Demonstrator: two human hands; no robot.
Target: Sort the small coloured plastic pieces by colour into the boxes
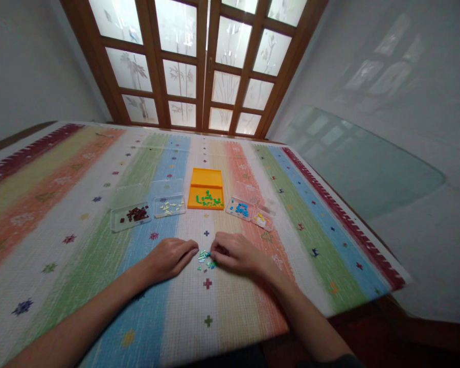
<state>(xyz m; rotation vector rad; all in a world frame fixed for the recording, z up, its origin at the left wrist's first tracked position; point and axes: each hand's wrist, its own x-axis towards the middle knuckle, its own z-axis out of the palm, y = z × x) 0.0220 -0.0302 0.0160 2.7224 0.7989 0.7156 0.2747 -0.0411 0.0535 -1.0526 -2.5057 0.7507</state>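
A small scatter of green, teal and pale pieces (204,259) lies on the striped cloth between my two hands. My left hand (175,257) rests on the cloth at the left of the pieces, fingers together, its fingertips close to them; whether it holds anything is hidden. My right hand (233,253) is curled at their right side, thumb and fingers pinched at the edge of the scatter, and what they hold is too small to make out. Beyond the hands stands an open orange box (207,178) with green pieces (210,198) in its near half.
Clear boxes hold dark brown pieces (137,213), cream pieces (171,207), blue pieces (240,208) and yellow and white pieces (260,220). The striped tablecloth (99,245) covers the table. Behind it are wood-framed glass doors (208,61), with a wall on each side.
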